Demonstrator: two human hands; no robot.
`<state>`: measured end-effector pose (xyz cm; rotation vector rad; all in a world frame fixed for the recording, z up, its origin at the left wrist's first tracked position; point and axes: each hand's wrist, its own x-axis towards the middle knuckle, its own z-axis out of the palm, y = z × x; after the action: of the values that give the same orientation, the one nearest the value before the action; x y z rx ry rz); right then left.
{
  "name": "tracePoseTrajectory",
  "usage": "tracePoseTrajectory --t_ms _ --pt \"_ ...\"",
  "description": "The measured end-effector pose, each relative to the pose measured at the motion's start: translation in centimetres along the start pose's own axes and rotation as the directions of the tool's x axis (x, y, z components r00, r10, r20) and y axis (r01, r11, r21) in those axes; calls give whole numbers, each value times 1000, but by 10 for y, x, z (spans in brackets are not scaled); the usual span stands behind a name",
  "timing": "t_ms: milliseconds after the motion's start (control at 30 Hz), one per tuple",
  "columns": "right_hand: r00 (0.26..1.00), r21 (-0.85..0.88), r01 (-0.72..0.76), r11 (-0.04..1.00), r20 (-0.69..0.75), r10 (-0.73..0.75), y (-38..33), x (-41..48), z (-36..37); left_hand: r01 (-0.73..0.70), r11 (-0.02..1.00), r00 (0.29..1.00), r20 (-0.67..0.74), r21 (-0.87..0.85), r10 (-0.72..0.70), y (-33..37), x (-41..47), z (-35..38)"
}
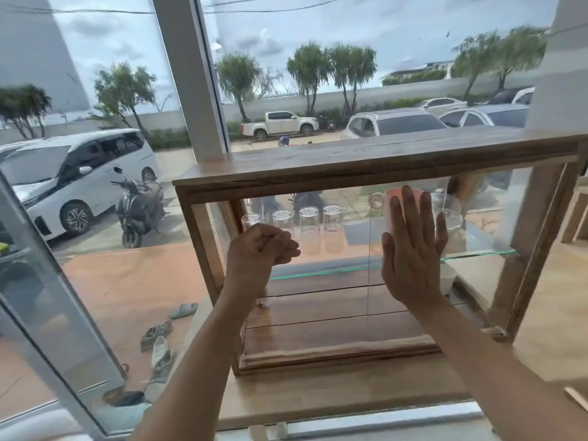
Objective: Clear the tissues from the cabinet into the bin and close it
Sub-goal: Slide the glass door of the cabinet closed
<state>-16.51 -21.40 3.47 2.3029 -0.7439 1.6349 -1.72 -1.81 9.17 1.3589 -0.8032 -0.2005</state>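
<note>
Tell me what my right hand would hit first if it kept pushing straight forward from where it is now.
The right hand is spread flat, apparently already against the cabinet's glass door, so the pane comes first. Behind it stands a pink mug on the glass shelf. Whether the palm actually touches the glass is hard to tell.

Right hand (410, 249) flat on cabinet (350, 163) glass door, left hand (259, 249) loosely curled beside it

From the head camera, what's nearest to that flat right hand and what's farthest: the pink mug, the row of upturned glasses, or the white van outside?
1. Pink mug: directly behind the right hand, inside the cabinet.
2. Row of glasses: on the same shelf, to the hand's left.
3. White van: outside the window, far left.
</note>
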Motion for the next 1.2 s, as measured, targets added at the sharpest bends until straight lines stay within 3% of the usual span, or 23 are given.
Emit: tracePoseTrajectory --t_ms 267,333,400,433,467,533,600,767,933,1200 --pt "1000 -10 2 1000 25 -1 -2 0 -9 -43 999 996 -83 -24 41 -9 -4 -5" --pt "999 19 -16 1000 31 15 -4 -1 -16 -132 986 970 -191 97 149 -14 -13 -4" --pt "999 105 31 994 20 -33 -17 -6 -22 -298 821 819 -312 487 482 -16 -30 6" --pt "996 147 83 986 22 -87 -28 -9 -24 -394 685 715 -265 613 648 -17 -39 16" --pt "990 177 131 976 33 -139 -39 -11 -24 -486 561 652 -149 670 744 -19 -45 28" --pt "980 221 170 960 66 -189 -55 -9 -20 -601 385 613 96 701 784 -26 -47 53" --pt "979 274 144 951 98 -177 -64 -4 -13 -621 331 630 201 711 750 -32 -37 68" --pt "979 218 118 969 139 -150 -68 1 -1 -570 309 698 251 761 670 -43 -10 67" --pt "974 153 127 980 167 -153 -74 0 4 -580 245 690 309 777 654 -50 -4 55" --pt "969 184 126 975 189 -161 -98 0 8 -553 239 699 288 798 655 -47 -5 28"
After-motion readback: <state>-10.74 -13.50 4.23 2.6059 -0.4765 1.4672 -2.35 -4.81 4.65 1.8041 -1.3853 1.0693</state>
